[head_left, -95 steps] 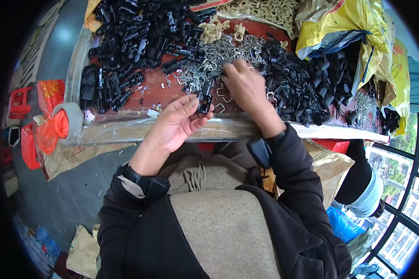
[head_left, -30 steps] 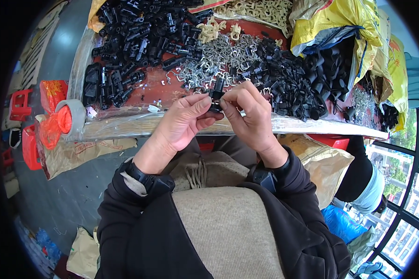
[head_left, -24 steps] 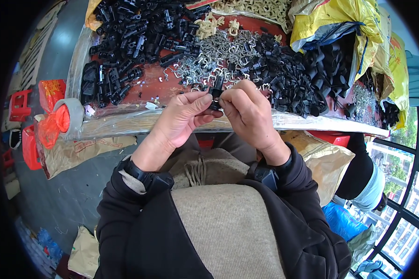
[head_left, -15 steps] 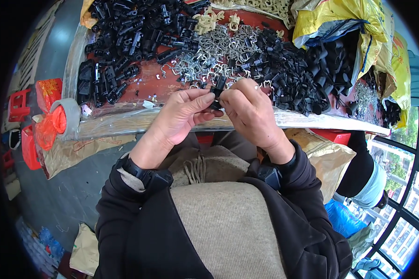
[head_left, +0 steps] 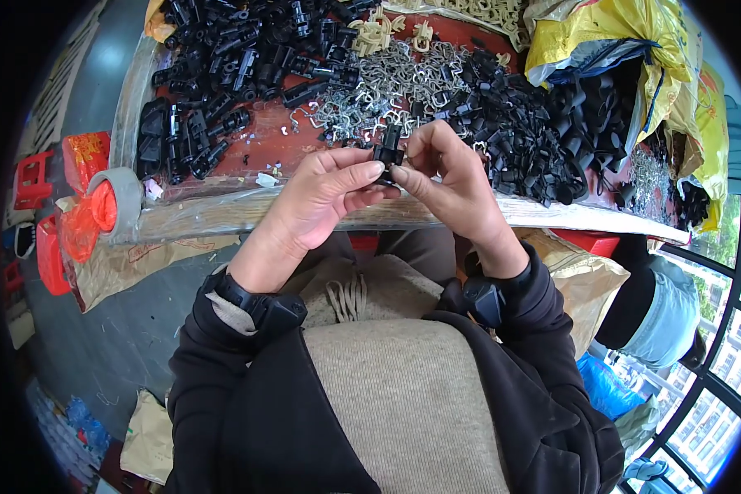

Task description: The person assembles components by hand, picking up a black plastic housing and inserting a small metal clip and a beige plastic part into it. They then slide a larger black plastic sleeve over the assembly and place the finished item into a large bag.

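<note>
Above the table's front edge, my left hand (head_left: 325, 198) pinches a small black plastic part (head_left: 389, 155) between thumb and fingers. The part stands roughly upright, its upper end pointing away from me. From the other side, my right hand (head_left: 463, 193) closes on it, thumb pressed to its side and index finger bent behind. Whether a smaller piece sits under the right thumb is hidden. Just beyond my hands lie bent metal clips (head_left: 362, 100) in a heap. Small black plastic pieces (head_left: 514, 136) are piled to the right of them.
Larger black plastic housings (head_left: 243, 66) fill the table's (head_left: 265, 140) far left. Beige plastic parts (head_left: 376, 34) lie at the back. A yellow sack (head_left: 601, 33) of black pieces leans at the right. A tape roll (head_left: 125, 206) is at the left corner; another person (head_left: 659, 317) bends at right.
My right hand has turned, so its thumb now shows against the black plastic part. The left hand keeps its grip nearly in place. The other person has shifted slightly right.
</note>
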A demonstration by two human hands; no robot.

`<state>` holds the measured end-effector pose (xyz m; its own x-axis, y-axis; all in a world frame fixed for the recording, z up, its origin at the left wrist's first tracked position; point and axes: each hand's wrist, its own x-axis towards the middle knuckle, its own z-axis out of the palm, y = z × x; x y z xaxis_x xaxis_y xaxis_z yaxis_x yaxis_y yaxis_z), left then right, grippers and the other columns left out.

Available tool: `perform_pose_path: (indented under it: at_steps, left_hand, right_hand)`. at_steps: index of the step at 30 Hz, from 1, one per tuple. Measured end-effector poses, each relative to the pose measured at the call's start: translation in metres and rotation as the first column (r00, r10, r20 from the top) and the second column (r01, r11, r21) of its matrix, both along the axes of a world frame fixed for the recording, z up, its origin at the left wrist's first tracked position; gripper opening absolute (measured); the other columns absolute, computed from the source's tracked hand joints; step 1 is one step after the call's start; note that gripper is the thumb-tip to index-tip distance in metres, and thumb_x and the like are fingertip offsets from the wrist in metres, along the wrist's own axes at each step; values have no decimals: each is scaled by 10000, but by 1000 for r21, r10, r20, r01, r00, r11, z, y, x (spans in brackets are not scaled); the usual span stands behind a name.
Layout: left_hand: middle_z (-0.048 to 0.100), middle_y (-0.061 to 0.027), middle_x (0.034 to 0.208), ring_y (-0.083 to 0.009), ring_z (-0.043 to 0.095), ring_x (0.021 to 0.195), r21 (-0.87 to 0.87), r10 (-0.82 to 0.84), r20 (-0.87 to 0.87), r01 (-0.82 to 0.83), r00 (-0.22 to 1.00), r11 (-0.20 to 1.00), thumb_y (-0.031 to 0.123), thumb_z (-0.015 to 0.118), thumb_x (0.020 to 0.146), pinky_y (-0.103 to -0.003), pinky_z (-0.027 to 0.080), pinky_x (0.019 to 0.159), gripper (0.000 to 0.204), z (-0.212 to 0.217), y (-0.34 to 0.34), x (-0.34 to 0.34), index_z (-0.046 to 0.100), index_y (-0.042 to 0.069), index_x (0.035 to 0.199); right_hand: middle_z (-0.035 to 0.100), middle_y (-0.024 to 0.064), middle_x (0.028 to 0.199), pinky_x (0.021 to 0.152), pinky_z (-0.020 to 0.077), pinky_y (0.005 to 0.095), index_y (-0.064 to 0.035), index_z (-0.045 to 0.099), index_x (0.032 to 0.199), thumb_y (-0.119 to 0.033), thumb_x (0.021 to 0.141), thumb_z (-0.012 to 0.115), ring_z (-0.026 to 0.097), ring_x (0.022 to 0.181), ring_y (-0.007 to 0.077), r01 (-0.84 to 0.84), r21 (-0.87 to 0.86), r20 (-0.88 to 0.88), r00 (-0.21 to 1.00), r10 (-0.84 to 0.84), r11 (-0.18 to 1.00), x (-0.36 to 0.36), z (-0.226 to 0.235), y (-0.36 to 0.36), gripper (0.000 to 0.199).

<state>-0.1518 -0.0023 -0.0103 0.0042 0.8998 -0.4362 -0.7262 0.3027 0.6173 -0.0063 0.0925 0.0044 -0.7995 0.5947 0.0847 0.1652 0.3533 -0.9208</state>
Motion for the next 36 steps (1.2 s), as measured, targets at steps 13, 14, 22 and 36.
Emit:
perform_pose_path:
  at_steps: [13,14,22,36]
  left_hand:
    - [584,-128,877,-173,592,744,38,8,-9,-7,1000,999,105,544,775,-208,495,622,235,-11,-2,-17,527,-39,960]
    - [584,-129,877,-174,592,745,40,8,-5,-8,1000,999,106,544,776,-207,495,622,234,-10,-1,-18,528,-38,959]
    - [581,-140,883,-186,591,751,22,74,22,-74,997,997,111,542,781,-204,497,620,228,-14,0,-21,528,-34,956]
    - [576,-159,901,-194,593,759,94,66,98,-75,993,993,117,538,786,-208,501,617,204,-8,5,-6,528,-16,939]
  right_hand:
    - [521,62,712,548,403,245,-32,544,805,-81,731,576,515,610,150,-69,489,100,995,23,870,-27,-2,99,94]
    - [525,90,720,562,414,280,-48,557,826,-94,716,579,524,629,207,-7,625,95,993,-66,780,-33,-8,110,121]
    - [537,113,755,603,427,378,-79,557,819,-191,705,556,533,709,306,134,703,94,956,-278,698,-70,-43,155,160]
    - [553,81,730,592,441,273,-33,559,906,-30,676,587,553,630,240,-3,46,135,991,-3,999,14,-32,88,231]
